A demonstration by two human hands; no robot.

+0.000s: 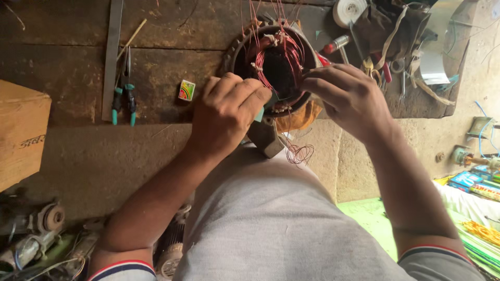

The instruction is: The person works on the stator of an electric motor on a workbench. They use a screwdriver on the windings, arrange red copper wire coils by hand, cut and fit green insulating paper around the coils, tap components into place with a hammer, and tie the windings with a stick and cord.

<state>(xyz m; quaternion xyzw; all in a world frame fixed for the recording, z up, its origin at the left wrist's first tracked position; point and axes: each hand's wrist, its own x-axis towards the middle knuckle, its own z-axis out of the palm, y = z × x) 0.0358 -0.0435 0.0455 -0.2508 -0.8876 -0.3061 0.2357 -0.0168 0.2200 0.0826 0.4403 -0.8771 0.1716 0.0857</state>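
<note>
A round motor stator with reddish copper windings rests on the dark wooden bench, tilted toward me. My left hand grips its near rim, closed around a small teal-coloured piece. My right hand pinches the copper wire at the stator's right inner edge with fingertips together. Loose wire ends rise from the top of the coil, and a small tangle of wire hangs below the stator.
Teal-handled pliers and a metal file lie at left, with a small colourful box beside them. A tape roll and several tools sit at back right. A cardboard box stands far left; old motor parts lie below.
</note>
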